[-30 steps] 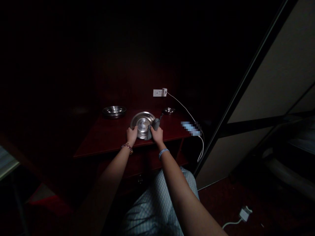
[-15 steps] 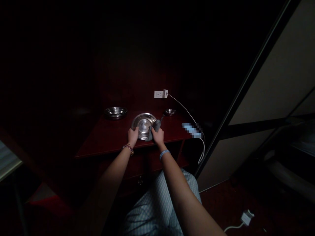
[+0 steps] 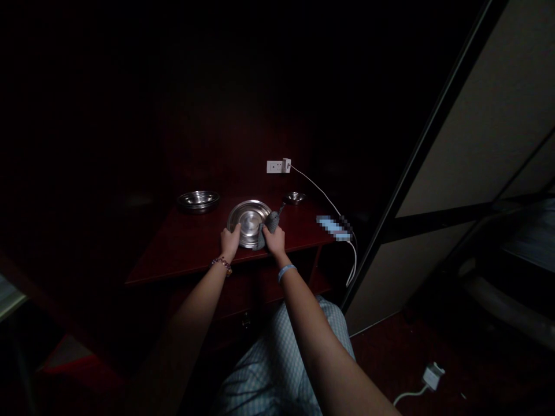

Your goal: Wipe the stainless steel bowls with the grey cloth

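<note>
A round steel plate [image 3: 248, 221], shiny and with a raised centre, lies on the dark red table [image 3: 173, 254]. My left hand [image 3: 229, 241] holds its rim at about seven o'clock. My right hand [image 3: 274, 239] grips a bunched grey cloth [image 3: 272, 221] against the rim at about four o'clock.

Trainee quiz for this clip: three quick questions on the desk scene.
1. True or false: the right hand holds the grey cloth at the rim of the steel plate.
2. Which wrist wears the beaded bracelet?
3. Which lies nearer the wall socket: A, the small bowl, or B, the large bowl?

Key: 1 true; 2 left; 3 A.
</note>
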Available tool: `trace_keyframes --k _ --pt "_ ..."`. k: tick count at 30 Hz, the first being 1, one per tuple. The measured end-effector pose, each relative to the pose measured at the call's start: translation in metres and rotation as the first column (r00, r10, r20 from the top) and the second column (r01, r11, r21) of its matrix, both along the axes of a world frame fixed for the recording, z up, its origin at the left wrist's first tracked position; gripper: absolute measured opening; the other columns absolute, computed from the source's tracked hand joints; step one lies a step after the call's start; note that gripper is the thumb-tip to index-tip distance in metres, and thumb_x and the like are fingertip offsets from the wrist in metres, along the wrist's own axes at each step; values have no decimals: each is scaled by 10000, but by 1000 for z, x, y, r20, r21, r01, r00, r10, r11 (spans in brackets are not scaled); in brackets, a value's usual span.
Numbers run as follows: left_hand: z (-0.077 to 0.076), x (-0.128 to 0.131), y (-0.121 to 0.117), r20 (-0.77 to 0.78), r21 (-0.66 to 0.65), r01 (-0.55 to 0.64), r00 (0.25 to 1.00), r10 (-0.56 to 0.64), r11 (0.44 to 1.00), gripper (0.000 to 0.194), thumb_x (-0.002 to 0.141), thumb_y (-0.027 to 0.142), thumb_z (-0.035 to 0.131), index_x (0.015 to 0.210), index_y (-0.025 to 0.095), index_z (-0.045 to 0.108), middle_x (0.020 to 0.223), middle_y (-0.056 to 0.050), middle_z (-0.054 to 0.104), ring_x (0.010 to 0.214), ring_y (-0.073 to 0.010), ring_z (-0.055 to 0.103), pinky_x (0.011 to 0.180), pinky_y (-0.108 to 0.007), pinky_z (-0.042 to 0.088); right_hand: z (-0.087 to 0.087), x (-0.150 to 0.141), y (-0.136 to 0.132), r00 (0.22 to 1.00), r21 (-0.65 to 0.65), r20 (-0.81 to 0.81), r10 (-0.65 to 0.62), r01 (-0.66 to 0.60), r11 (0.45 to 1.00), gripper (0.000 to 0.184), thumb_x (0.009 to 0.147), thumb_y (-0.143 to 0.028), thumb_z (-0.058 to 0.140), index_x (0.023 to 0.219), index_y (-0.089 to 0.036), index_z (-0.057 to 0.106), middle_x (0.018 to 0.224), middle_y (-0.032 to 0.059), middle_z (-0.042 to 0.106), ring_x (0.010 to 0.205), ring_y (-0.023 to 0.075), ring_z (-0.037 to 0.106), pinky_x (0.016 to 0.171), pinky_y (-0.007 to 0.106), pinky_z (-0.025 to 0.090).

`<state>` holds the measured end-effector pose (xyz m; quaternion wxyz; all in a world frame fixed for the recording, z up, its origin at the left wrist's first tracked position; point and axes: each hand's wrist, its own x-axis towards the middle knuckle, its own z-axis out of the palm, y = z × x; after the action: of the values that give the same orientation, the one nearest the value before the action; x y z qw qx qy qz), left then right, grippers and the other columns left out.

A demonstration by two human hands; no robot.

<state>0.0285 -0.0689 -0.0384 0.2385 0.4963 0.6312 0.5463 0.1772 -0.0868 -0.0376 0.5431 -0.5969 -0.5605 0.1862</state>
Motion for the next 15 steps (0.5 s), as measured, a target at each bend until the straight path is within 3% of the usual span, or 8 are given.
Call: trace_keyframes --k 10,15 --pt "2 1 -1 2 12 14 1000 -14 1000 309 783 371 537 910 127 678 885 -167 725 956 -285 670 770 -318 511 -1 1 -1 1000 31 -24 -16 17 999 217 830 -286 569 943 -149 693 898 104 730 850 210 690 779 260 510" --pt "-2 0 4 11 -7 -13 1000 13 1000 371 780 401 536 970 108 658 962 -189 709 993 -297 655 805 -332 510 1 -1 -4 999 32 -34 -3 4 999 219 839 -290 565 951 -148 689 936 104 726 881 197 685 803 250 501"
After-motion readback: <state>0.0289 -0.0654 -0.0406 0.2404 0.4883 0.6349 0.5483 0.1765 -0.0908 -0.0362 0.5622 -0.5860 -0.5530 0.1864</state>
